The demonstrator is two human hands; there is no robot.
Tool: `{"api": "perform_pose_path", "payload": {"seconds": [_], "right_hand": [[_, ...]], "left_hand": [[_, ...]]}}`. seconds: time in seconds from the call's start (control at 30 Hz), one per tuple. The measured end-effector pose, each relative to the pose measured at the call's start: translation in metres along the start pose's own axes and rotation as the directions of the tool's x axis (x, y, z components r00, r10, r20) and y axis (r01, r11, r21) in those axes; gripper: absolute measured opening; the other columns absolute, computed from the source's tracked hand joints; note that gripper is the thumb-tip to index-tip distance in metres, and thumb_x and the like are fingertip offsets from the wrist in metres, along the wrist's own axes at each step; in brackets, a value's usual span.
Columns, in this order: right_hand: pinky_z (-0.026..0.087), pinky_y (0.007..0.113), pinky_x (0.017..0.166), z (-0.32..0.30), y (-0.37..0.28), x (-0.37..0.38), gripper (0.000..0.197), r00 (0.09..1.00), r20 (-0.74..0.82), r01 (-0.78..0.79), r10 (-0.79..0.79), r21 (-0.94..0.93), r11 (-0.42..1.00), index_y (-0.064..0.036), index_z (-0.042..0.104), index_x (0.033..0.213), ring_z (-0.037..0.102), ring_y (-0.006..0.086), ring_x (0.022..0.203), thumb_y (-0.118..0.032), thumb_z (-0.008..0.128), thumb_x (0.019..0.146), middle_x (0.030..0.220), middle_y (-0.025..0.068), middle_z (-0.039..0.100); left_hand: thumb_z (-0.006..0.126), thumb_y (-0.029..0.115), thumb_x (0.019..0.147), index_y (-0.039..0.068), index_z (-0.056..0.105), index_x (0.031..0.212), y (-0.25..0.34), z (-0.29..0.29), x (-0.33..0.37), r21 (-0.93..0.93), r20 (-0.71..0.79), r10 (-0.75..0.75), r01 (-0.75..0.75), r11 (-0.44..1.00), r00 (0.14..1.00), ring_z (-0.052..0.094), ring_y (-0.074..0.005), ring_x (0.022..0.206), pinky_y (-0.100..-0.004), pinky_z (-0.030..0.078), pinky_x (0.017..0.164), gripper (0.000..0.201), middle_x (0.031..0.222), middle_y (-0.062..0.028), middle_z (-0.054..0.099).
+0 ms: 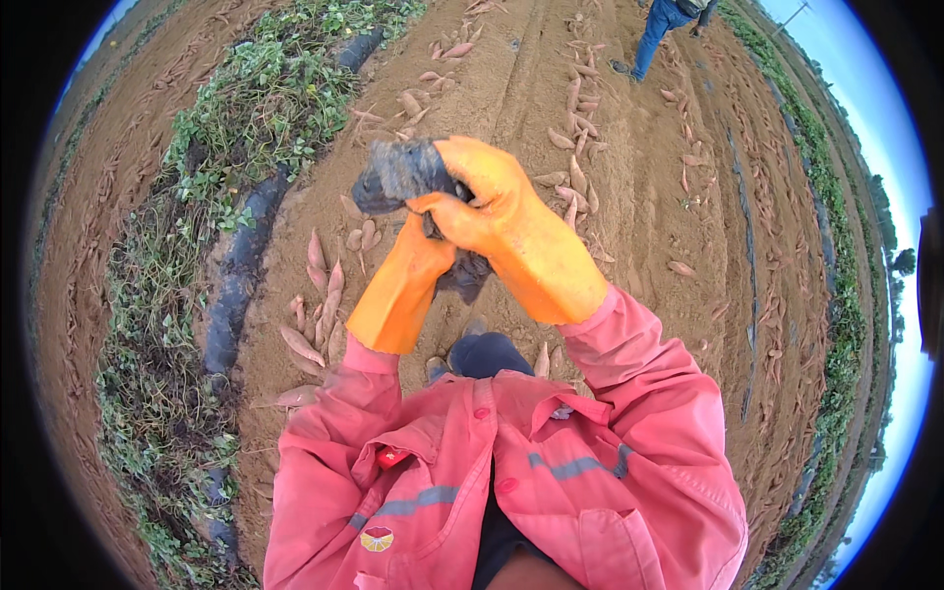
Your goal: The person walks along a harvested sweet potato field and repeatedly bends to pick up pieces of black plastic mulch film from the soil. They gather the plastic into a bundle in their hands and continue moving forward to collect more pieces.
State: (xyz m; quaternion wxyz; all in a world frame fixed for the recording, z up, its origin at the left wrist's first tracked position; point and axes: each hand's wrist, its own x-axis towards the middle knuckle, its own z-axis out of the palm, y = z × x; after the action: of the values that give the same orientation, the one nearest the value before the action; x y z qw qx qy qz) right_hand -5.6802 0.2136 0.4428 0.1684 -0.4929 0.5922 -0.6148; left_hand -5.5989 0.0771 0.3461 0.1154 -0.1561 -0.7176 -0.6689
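Note:
Both my hands wear long orange rubber gloves and meet in front of my chest, above the soil. Between them is a crumpled wad of black plastic film (401,175), smeared with dirt. My right hand (482,192) is closed round it, thumb and fingers curled in. Lower and partly behind it, my left hand (421,258) is closed on the same film; its fingers are mostly hidden. A loose dark end of the film hangs below the right hand, next to the left wrist.
Sweet potatoes (324,315) lie on the soil left of my legs, and more (580,187) run in a row ahead. Cut green vines (236,128) heap along the left, beside black film (246,265) on a ridge. Another person (657,34) stands far ahead, right.

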Motion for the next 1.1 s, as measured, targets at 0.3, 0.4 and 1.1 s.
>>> {"api": "perform_pose_path", "payload": {"seconds": [0.3, 0.4, 1.1], "right_hand": [[0.054, 0.032, 0.082, 0.051, 0.147, -0.067, 0.032, 0.967, -0.245, -0.015, 0.067, 0.207, 0.978, -0.0045, 0.076, 0.111, 0.067, 0.0156, 0.088, 0.005, 0.072, 0.081, 0.097, 0.0055, 0.071], [0.052, 0.035, 0.099, 0.078, 0.169, -0.094, 0.036, 0.824, -0.177, -0.334, 0.538, 0.615, 0.714, -0.002, 0.069, 0.129, 0.067, 0.0133, 0.106, -0.015, 0.075, 0.096, 0.114, 0.0029, 0.073], [0.044, 0.03, 0.097, 0.063, 0.145, -0.069, 0.047, 0.799, 0.539, -0.538, 0.268, 0.44, 0.719, -0.0024, 0.065, 0.13, 0.054, 0.0106, 0.109, -0.037, 0.067, 0.098, 0.118, 0.0021, 0.064]], "left_hand": [[0.061, 0.007, 0.099, 0.003, 0.062, 0.141, -0.104, -0.036, -0.095, -0.485, -0.646, -0.408, 0.066, 0.872, 0.645, 0.067, -0.0375, 0.125, -0.0493, 0.049, 0.115, 0.042, 0.132, -0.0191, 0.071], [0.067, 0.003, 0.096, 0.0, 0.063, 0.139, -0.1, -0.047, -0.088, -0.695, -0.673, -0.506, -0.227, 0.683, 0.539, 0.07, -0.0348, 0.119, -0.0492, 0.057, 0.107, 0.043, 0.131, -0.0186, 0.071], [0.055, 0.013, 0.104, 0.003, 0.065, 0.134, 0.064, -0.121, 0.027, -0.299, -0.817, -0.144, -0.196, 0.934, 0.559, 0.075, -0.0311, 0.099, -0.0465, 0.065, 0.086, 0.033, 0.119, -0.0173, 0.074]]}}
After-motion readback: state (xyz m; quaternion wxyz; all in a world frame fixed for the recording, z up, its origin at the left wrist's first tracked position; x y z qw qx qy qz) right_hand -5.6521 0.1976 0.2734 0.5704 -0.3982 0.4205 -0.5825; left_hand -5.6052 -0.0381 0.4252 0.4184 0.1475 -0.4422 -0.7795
